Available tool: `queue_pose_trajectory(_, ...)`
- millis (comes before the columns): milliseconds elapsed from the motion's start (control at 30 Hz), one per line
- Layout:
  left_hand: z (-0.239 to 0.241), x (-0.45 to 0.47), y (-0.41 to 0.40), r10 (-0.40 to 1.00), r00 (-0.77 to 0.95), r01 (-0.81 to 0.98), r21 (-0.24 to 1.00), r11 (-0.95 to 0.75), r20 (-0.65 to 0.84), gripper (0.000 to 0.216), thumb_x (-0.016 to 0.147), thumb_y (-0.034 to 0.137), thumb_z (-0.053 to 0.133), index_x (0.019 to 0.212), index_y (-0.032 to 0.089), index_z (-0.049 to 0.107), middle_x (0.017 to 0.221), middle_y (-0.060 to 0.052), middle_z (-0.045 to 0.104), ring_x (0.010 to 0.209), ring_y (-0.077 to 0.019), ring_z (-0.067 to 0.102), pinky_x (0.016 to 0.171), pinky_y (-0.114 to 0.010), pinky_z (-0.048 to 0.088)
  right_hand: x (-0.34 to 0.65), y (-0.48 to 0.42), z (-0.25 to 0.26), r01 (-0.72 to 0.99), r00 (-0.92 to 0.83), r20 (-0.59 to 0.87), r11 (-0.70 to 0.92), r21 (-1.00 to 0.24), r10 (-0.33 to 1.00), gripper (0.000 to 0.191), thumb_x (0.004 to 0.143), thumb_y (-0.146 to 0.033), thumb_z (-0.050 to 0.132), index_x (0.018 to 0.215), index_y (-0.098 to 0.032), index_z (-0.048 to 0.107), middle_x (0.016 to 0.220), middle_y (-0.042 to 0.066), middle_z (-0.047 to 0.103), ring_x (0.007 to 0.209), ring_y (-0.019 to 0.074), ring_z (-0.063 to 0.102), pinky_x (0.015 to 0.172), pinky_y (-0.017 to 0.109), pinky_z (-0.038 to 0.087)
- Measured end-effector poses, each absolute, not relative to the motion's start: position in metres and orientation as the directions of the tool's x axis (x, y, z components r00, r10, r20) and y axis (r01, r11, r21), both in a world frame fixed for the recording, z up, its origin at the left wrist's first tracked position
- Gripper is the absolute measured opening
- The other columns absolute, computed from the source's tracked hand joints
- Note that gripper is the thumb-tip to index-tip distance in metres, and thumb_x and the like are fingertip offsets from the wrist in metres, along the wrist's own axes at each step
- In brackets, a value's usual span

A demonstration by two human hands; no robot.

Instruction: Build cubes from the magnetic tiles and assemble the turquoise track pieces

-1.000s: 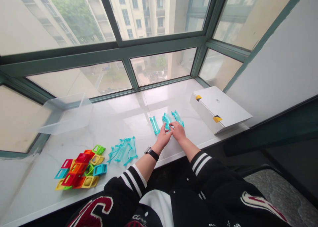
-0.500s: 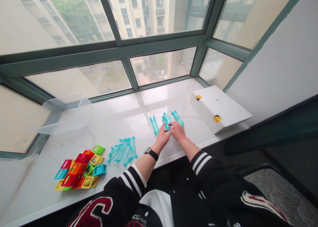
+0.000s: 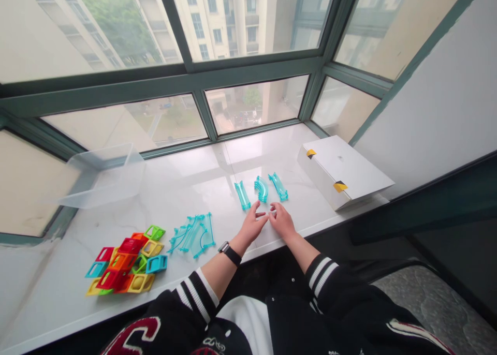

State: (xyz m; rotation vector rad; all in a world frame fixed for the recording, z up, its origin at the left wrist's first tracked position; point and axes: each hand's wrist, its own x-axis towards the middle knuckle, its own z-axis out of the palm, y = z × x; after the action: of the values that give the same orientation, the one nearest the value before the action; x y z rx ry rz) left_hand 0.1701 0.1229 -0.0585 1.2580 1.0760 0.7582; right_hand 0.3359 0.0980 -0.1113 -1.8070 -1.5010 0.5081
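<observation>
Three translucent teal track pieces lie side by side on the white sill: a straight one (image 3: 242, 195), a curved one (image 3: 262, 189) and another straight one (image 3: 278, 186). My left hand (image 3: 251, 224) and my right hand (image 3: 282, 220) rest just in front of them, fingers loosely spread, fingertips almost touching each other, holding nothing. A black watch sits on my left wrist.
A cluster of teal frame pieces (image 3: 194, 235) lies to the left, and a heap of coloured square tiles (image 3: 126, 262) further left. A clear plastic tub (image 3: 104, 176) stands at the back left. A white box (image 3: 341, 176) sits at the right by the wall.
Both hands have drawn back toward me, off the curved teal piece, which now lies free on the sill between the other two.
</observation>
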Motion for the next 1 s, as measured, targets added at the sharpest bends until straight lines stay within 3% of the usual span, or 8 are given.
queue_pose_trajectory(133,-0.047,0.116,0.094,0.887,0.438,0.136,0.986,0.098,-0.148,0.051,0.090,0.041,0.070,0.136,0.020,0.064,0.130,-0.015,0.070,0.089,-0.0188,0.071,0.076,-0.036,0.063,0.333,0.083,-0.128,0.749,0.122,0.254,0.079,-0.658,0.959,0.030,0.092,-0.015,0.051,0.117,-0.019,0.066,0.099,0.008,0.070,0.091,0.0231,0.065,0.090,0.037,0.052)
queue_pose_trajectory(233,-0.037,0.059,0.077,0.918,0.360,0.256,0.964,0.072,-0.164,0.043,0.093,0.047,0.064,0.127,0.020,0.069,0.104,-0.009,0.076,0.067,-0.0139,0.065,0.058,-0.028,0.056,0.333,0.082,-0.131,0.780,0.088,0.293,0.117,-0.615,0.952,0.033,0.093,-0.014,0.050,0.122,-0.018,0.066,0.101,0.009,0.070,0.097,0.0248,0.063,0.094,0.038,0.052)
queue_pose_trajectory(400,-0.038,-0.032,0.052,0.999,0.033,0.472,0.882,0.021,-0.041,0.043,0.092,0.052,0.061,0.119,0.020,0.073,0.089,-0.005,0.076,0.065,-0.0162,0.063,0.064,-0.030,0.055,0.329,0.090,-0.128,0.849,0.032,0.278,0.121,-0.515,0.960,0.030,0.097,-0.017,0.054,0.123,-0.018,0.069,0.113,0.012,0.067,0.110,0.0267,0.059,0.103,0.038,0.047)
queue_pose_trajectory(600,-0.068,-0.088,0.028,0.968,-0.248,0.584,0.803,0.119,0.037,0.046,0.087,0.056,0.060,0.114,0.021,0.073,0.091,-0.005,0.075,0.074,-0.0221,0.068,0.073,-0.036,0.056,0.320,0.099,-0.122,0.928,0.114,0.180,-0.040,-0.371,0.977,0.032,0.104,-0.026,0.054,0.131,-0.021,0.071,0.111,0.011,0.064,0.106,0.0241,0.057,0.093,0.032,0.045)
queue_pose_trajectory(767,-0.094,-0.099,0.024,0.946,-0.323,0.539,0.823,0.179,0.006,0.040,0.084,0.051,0.058,0.104,0.020,0.072,0.090,-0.006,0.075,0.079,-0.0244,0.070,0.076,-0.037,0.056,0.315,0.101,-0.116,0.950,0.146,0.133,-0.102,-0.295,0.980,0.035,0.106,-0.029,0.054,0.138,-0.026,0.068,0.110,0.009,0.062,0.103,0.0229,0.056,0.084,0.031,0.042)
queue_pose_trajectory(1000,-0.103,-0.094,0.020,0.961,-0.251,0.642,0.763,0.074,0.118,0.025,0.087,0.039,0.053,0.094,0.023,0.071,0.082,-0.003,0.072,0.075,-0.0222,0.066,0.076,-0.034,0.054,0.312,0.101,-0.112,0.965,0.158,0.112,-0.130,-0.227,0.981,0.040,0.106,-0.029,0.054,0.144,-0.025,0.064,0.111,0.010,0.061,0.104,0.0235,0.054,0.083,0.031,0.041)
